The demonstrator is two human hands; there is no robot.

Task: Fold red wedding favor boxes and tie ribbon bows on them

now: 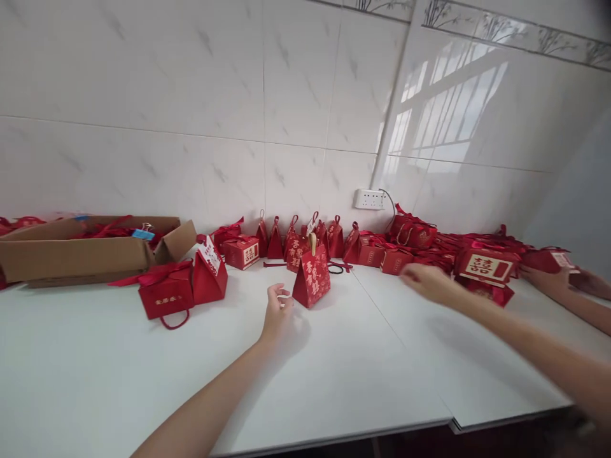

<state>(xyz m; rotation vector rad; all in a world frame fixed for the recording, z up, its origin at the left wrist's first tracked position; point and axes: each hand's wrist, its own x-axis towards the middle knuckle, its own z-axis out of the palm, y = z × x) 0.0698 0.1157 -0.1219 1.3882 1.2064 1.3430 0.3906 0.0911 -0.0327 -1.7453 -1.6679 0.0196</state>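
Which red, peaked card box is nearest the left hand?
The red, peaked box with pale lettering and a tan top loop, beside the left hand. The other peaked boxes stand farther off, most in a row behind it.

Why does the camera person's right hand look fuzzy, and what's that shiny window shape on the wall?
Head view: the right hand is smeared, likely motion blur; head view: the window shape is glare, a reflection on the glossy tiled wall.

Between the forearms (224, 388), the near tabletop (353, 375) lies open, but red boxes (336, 242) crowd its back.
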